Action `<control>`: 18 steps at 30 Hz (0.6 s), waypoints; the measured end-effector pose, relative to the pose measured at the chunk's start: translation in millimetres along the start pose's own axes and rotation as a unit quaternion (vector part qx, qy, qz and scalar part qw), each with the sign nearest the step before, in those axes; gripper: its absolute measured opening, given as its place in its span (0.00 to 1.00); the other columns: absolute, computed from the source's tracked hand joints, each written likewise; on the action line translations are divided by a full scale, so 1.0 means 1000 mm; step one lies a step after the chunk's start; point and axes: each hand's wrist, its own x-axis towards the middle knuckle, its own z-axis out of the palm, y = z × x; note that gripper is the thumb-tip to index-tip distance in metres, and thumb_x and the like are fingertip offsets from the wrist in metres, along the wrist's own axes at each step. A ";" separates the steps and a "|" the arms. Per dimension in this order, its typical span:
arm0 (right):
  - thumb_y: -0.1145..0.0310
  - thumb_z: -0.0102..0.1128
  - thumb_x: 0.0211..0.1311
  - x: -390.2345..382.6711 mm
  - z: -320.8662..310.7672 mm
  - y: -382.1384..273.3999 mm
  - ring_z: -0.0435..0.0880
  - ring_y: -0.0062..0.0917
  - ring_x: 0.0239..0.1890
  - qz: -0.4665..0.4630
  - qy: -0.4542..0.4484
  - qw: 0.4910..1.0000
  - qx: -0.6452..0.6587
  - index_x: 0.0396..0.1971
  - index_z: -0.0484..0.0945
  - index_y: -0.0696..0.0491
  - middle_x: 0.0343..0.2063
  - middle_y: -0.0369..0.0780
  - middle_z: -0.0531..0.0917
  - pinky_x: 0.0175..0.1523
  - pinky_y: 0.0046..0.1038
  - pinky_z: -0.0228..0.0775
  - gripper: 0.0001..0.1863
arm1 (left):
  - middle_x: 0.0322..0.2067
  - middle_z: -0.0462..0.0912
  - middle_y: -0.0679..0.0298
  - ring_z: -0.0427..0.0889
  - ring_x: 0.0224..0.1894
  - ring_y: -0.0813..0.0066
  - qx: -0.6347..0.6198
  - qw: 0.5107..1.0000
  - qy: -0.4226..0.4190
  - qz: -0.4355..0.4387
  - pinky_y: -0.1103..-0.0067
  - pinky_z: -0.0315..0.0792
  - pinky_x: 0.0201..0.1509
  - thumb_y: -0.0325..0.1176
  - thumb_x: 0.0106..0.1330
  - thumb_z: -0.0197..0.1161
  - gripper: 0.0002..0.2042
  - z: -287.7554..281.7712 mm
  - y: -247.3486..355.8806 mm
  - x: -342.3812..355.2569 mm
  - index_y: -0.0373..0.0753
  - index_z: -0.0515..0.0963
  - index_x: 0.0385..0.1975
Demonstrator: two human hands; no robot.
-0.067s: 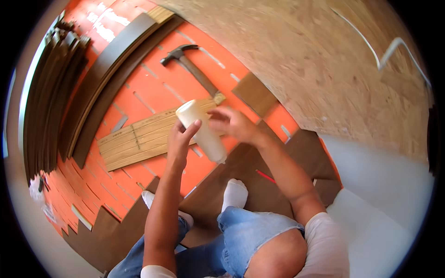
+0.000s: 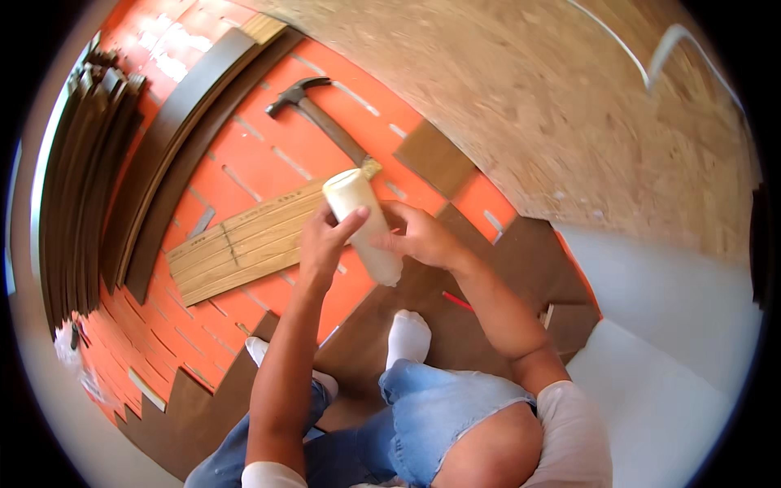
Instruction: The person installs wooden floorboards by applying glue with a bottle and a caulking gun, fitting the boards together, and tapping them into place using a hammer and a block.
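Above the orange underlayment point(image 2: 260, 167), held a pale bottle point(image 2: 373, 226) in curled left hand point(image 2: 327, 237) and right hand point(image 2: 423, 236), gripping its sides; seemed light, squeezable, best grasped mid-body.

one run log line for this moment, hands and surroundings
left hand: gripping pale bottle | right hand: thumb across bottle | bottle: slanted in view, narrow tip toward person | near: hammer, wood board

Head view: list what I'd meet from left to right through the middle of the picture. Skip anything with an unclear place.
Stack of dark planks → pale grooved board → left hand → whitish bottle → right hand → red stick → large pale surface.
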 end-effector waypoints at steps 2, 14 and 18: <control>0.64 0.76 0.61 -0.034 -0.016 0.006 0.85 0.31 0.55 0.029 0.033 0.999 0.028 0.59 0.75 0.60 0.50 0.44 0.86 0.60 0.35 0.77 0.30 | 0.41 0.87 0.57 0.83 0.43 0.70 0.051 0.996 -0.063 0.025 0.72 0.78 0.47 0.54 0.65 0.73 0.30 0.043 0.006 -0.004 0.28 0.82 0.52; 0.72 0.79 0.56 -0.186 -0.129 0.034 0.85 0.25 0.50 -0.053 0.455 0.886 -0.075 0.54 0.78 0.59 0.46 0.40 0.86 0.58 0.32 0.77 0.27 | 0.42 0.87 0.47 0.88 0.42 0.56 0.398 0.890 -0.062 0.213 0.66 0.81 0.47 0.43 0.72 0.67 0.20 0.092 -0.050 0.082 0.28 0.83 0.49; 0.68 0.81 0.56 -0.179 -0.132 0.041 0.86 0.26 0.49 -0.077 0.476 0.876 -0.025 0.49 0.81 0.60 0.45 0.41 0.87 0.56 0.31 0.78 0.24 | 0.33 0.87 0.50 0.87 0.38 0.50 0.431 0.889 -0.085 0.130 0.64 0.80 0.44 0.41 0.70 0.67 0.14 0.102 -0.061 0.070 0.33 0.84 0.41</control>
